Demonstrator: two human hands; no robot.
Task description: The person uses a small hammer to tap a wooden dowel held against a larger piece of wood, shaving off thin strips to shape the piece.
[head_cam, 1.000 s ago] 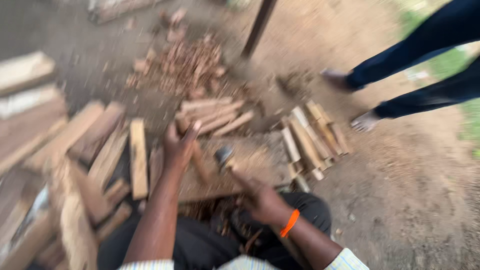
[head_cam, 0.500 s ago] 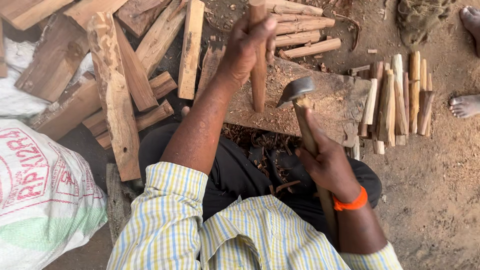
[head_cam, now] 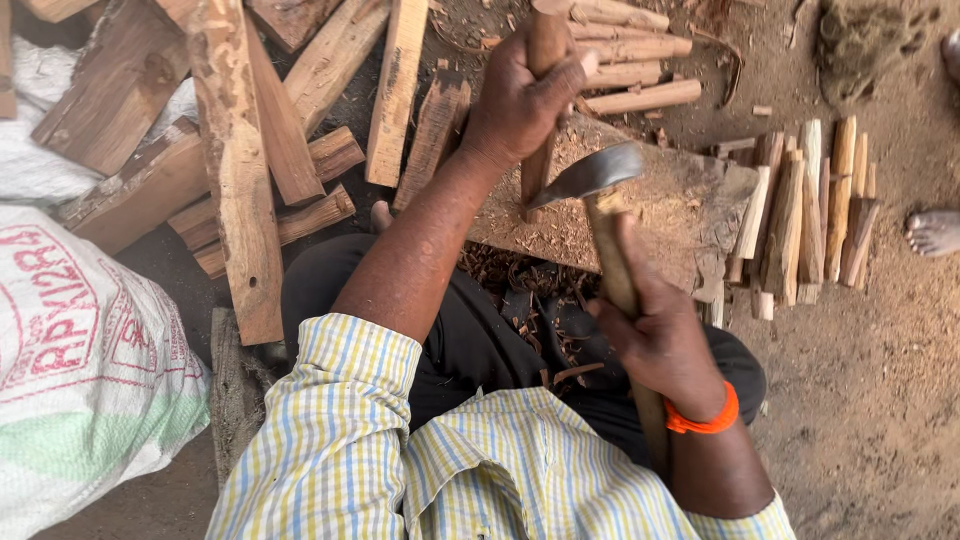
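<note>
left grip (head_cam: pixel 520 95) closed round wood stick (head_cam: pixel 545 60), right grip (head_cam: pixel 655 335) round hatchet (head_cam: pixel 600 175), chopping block (head_cam: pixel 690 205), dirt ground (head_cam: pixel 870 380)

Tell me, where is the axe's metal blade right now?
In the head view, the blade sits just right of centre, over the chopping block. It is right beside the upright stick in the left hand, with the right hand gripping its wooden handle.
</note>
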